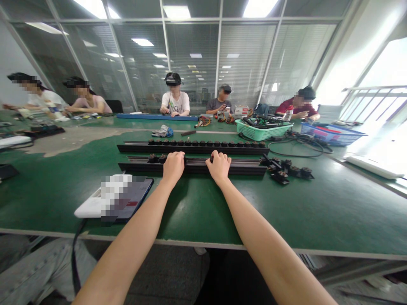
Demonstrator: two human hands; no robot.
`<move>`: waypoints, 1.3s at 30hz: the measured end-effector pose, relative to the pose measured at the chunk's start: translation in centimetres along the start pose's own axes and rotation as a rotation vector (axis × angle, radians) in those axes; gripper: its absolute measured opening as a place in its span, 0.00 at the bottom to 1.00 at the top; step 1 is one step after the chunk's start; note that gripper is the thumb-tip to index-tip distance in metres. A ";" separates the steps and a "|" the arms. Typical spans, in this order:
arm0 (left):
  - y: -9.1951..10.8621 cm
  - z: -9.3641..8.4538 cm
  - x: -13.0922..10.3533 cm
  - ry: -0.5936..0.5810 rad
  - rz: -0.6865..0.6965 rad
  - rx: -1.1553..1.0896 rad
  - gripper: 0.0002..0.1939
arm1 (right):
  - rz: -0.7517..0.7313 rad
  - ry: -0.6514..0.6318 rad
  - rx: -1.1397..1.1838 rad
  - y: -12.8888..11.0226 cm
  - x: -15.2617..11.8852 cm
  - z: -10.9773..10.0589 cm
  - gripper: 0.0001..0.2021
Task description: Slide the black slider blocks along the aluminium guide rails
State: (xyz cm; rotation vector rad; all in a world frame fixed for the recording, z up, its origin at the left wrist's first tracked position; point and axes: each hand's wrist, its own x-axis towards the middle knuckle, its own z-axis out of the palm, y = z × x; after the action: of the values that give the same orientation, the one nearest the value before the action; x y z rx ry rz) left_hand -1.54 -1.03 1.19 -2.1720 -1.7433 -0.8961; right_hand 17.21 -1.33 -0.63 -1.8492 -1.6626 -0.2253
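A long black rail (197,168) lies crosswise on the green table in front of me. My left hand (174,168) curls over its middle-left part, fingers closed; what they grip is hidden behind the hand. A few small black modules (153,158) sit in the channel just left of that hand. Farther right, my right hand (219,166) is closed over the same rail, with a small black module (211,159) partly showing at its fingertips. Between the hands the channel shows bare metal. Behind lies a second black rail (193,149), with a row of black modules along it.
Several loose black modules (288,168) lie beyond the rail's right end. A phone (140,199) and white device (92,203) are at left. Farther back are a green basket (263,131) of cables, a blue basket (333,134) and gloves (163,131). People sit across the table.
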 end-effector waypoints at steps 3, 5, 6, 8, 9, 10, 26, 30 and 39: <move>0.1 -0.1 0.0 0.001 -0.004 0.004 0.20 | 0.004 0.005 0.005 0.0 0.0 0.0 0.10; 0.1 -0.1 0.0 0.002 -0.004 0.006 0.20 | 0.006 0.009 0.009 0.1 0.1 0.1 0.10; 0.2 -0.1 -0.1 0.002 -0.003 0.006 0.20 | 0.007 0.011 0.010 0.1 0.1 0.1 0.10; 0.2 -0.2 -0.1 0.003 -0.003 0.005 0.20 | 0.008 0.016 0.010 0.2 0.1 0.1 0.10; 0.2 -0.2 -0.1 0.002 -0.003 0.004 0.20 | 0.010 0.018 0.010 0.2 0.1 0.1 0.10; 0.2 -0.2 -0.1 0.001 -0.004 0.003 0.20 | 0.013 0.019 0.009 0.2 0.1 0.1 0.10; 0.2 -0.2 -0.1 0.006 -0.007 -0.005 0.20 | 0.017 0.048 0.011 0.4 0.2 0.4 0.09; 0.1 -0.1 0.0 0.000 -0.009 -0.002 0.19 | 0.016 0.054 0.003 0.4 0.2 0.4 0.09; 0.2 -0.2 -0.1 -0.005 -0.007 0.003 0.20 | 0.027 0.060 0.030 0.4 0.2 0.2 0.08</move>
State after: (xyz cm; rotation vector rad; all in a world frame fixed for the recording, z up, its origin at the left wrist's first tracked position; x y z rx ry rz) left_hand -1.41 -1.33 1.34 -2.1697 -1.7544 -0.8891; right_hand 17.58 -1.09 -0.86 -1.8241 -1.5909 -0.2401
